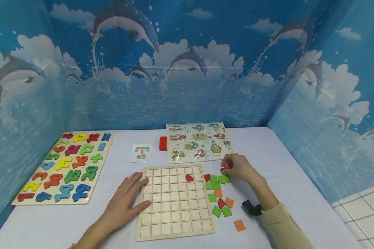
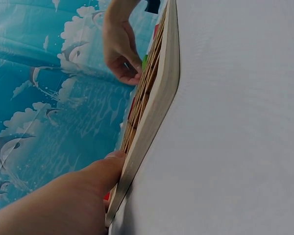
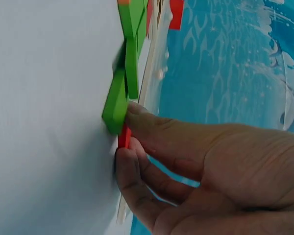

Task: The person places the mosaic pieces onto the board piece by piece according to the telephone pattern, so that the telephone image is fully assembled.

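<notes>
A wooden grid board point(image 1: 177, 227) lies on the table with one red quarter-circle piece point(image 1: 189, 177) in a cell near its upper right. Along the board's left edge rests my left hand point(image 1: 124, 197), fingers stretched out and thumb on the rim; the left wrist view shows the thumb point(image 2: 105, 171) against the wooden side. Beyond the board's upper right corner, my right hand point(image 1: 239, 167) pinches another red piece point(image 3: 124, 136) between thumb and fingertips. Green square tiles point(image 3: 116, 105) lie right beside those fingertips.
Loose green, orange point(image 1: 239, 225) and red pieces lie right of the board. Behind it are a pattern card point(image 1: 141, 153), a red block point(image 1: 163, 143) and a vehicle puzzle point(image 1: 190, 157). A number puzzle point(image 1: 57, 166) lies at left. A black object point(image 1: 252, 208) is near the right wrist.
</notes>
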`<state>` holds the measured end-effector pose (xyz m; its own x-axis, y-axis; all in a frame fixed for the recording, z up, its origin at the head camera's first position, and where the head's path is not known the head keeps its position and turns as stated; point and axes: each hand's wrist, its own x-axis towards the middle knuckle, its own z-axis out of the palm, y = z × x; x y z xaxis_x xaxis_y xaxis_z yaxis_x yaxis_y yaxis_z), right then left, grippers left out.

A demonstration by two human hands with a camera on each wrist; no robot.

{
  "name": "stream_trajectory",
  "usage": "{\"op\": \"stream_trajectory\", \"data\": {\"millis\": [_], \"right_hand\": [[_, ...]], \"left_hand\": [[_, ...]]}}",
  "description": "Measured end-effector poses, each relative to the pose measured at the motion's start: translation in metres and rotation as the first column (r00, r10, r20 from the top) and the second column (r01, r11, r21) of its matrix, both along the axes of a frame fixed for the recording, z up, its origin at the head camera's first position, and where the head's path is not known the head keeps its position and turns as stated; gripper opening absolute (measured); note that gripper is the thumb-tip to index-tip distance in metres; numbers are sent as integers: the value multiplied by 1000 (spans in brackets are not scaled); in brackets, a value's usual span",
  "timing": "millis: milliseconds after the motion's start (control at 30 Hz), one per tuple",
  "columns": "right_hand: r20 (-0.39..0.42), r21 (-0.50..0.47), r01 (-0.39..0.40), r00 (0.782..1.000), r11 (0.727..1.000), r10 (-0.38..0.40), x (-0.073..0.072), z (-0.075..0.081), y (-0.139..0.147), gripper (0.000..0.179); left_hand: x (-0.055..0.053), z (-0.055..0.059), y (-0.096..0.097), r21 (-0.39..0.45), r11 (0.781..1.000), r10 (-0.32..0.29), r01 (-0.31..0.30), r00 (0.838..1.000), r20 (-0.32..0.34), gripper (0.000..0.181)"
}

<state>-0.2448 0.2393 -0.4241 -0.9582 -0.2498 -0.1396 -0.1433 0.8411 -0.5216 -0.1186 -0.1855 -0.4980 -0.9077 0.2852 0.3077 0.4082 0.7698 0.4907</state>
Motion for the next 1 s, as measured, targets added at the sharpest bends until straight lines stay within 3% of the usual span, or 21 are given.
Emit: {"op": "stream_trajectory", "data": {"millis": [400, 700, 1000], "right_hand": [[-30, 37, 25, 999, 999, -24, 1, -5, 9, 23], [-98, 48, -90, 991, 995, 95, -2, -1, 8, 18], [-123, 54, 16, 992, 998, -10, -6, -3, 13, 21]], "left_hand": [[4, -1, 1, 2, 1000, 1, -1, 999, 38, 68], [6, 3, -3, 1, 1000, 6, -6, 1000, 24, 68], [2, 4, -3, -9, 1000, -3, 4, 999, 37, 69]]}}
